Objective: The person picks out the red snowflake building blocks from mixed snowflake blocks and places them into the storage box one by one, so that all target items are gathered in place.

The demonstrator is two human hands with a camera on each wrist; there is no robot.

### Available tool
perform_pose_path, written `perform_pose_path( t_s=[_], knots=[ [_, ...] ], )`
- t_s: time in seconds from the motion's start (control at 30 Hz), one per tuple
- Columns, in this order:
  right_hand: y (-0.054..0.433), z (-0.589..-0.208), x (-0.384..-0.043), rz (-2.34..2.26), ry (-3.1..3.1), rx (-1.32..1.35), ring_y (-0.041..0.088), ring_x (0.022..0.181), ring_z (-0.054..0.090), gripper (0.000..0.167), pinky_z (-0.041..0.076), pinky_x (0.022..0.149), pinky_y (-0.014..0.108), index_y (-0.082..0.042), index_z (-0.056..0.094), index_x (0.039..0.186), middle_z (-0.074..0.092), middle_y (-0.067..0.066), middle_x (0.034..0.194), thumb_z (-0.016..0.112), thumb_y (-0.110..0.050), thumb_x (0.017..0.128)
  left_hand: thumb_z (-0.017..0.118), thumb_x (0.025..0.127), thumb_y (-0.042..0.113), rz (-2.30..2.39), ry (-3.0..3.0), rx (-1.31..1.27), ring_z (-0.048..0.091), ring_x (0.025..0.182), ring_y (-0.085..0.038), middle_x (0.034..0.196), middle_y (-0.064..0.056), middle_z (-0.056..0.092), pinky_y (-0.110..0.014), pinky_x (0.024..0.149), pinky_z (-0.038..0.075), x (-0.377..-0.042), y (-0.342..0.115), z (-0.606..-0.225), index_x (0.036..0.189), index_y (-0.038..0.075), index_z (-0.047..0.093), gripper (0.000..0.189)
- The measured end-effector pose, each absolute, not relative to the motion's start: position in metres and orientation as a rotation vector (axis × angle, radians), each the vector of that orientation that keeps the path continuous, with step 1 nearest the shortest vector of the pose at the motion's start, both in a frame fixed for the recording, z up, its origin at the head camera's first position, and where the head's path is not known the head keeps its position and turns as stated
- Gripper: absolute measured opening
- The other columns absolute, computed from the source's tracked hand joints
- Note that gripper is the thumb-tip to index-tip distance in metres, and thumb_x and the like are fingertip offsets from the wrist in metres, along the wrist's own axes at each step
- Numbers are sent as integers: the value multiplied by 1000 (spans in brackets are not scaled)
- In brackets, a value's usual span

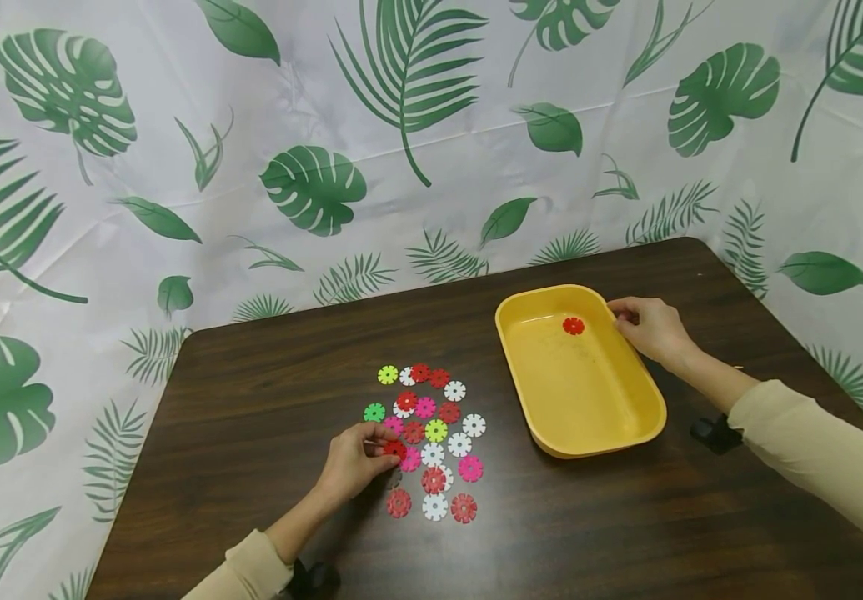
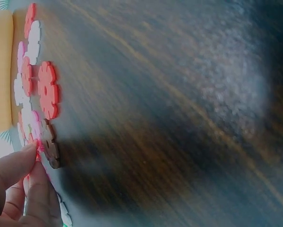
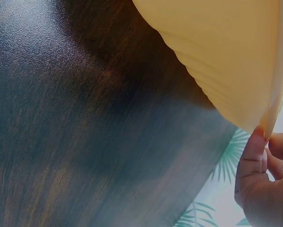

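Between its thumb and fingertips, my left hand (image 1: 353,460) pinches a red interlocking disc (image 1: 395,450) at the left side of a loose cluster of notched plastic discs. Close by lie a pink disc (image 1: 411,459), a brown disc (image 2: 50,146) and a red disc (image 2: 48,90) flat on the table. My right hand (image 1: 654,329) grips the rim of a yellow tub (image 1: 523,392) at its far right side. In the right wrist view, the fingers (image 3: 252,156) press the tub's outer wall under the rim. Inside the tub lies one red disc (image 1: 573,326).
White discs (image 1: 434,507), a green disc (image 1: 374,412), yellow-green discs (image 1: 436,430) and more red and pink ones spread left of the tub, some overlapping. Everything stands on a dark wooden table (image 1: 266,392). A leaf-patterned cloth (image 1: 236,200) hangs behind it.
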State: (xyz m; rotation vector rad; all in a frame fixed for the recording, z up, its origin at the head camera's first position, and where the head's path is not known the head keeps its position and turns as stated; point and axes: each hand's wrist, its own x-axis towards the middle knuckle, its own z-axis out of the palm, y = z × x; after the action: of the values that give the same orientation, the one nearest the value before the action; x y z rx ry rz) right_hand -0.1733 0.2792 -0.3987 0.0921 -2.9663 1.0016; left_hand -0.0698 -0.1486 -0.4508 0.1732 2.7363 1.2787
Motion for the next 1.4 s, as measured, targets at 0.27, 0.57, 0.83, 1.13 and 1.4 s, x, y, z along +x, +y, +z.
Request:
perform_pose_path(
  t_s=[0.27, 0.57, 0.83, 1.13, 1.4],
  knots=[
    [281, -398, -173, 994, -2958, 110, 31, 80, 56, 30, 54, 69, 40, 12, 56, 118, 61, 25, 96, 53, -1, 92, 77, 74, 0, 1367, 2644, 98, 60, 72, -13, 86, -7, 66, -22, 60, 53, -72, -148, -448, 92, 2, 68, 20],
    [282, -399, -173, 995, -2960, 89, 29, 77, 56, 29, 52, 63, 32, 11, 56, 118, 61, 24, 94, 53, -2, 92, 75, 76, 0, 1501, 2536, -45, 57, 69, -13, 85, -7, 64, -22, 58, 51, -86, -144, -435, 95, 2, 68, 20],
    [282, -399, -173, 996, -2973, 78, 30, 79, 57, 30, 53, 66, 35, 12, 55, 119, 61, 25, 97, 53, -2, 92, 70, 81, -1, 1658, 2397, -38, 59, 72, -13, 91, -12, 62, -33, 69, 54, -110, -127, -408, 104, -4, 64, 24],
    [281, -399, -172, 1008, -2961, 80, 33, 84, 58, 30, 54, 69, 40, 12, 56, 119, 61, 27, 100, 53, -2, 92, 69, 82, 1, 1737, 2287, 74, 63, 76, -14, 92, -10, 62, -30, 69, 55, -138, -87, -382, 108, -2, 64, 26],
    [279, -398, -172, 1009, -2950, 97, 33, 85, 58, 30, 54, 70, 40, 11, 56, 119, 62, 26, 99, 54, -2, 92, 70, 82, 2, 1764, 2217, 102, 64, 80, -17, 94, -11, 66, -25, 71, 55, -153, -47, -373, 107, 0, 64, 26]
  ],
)
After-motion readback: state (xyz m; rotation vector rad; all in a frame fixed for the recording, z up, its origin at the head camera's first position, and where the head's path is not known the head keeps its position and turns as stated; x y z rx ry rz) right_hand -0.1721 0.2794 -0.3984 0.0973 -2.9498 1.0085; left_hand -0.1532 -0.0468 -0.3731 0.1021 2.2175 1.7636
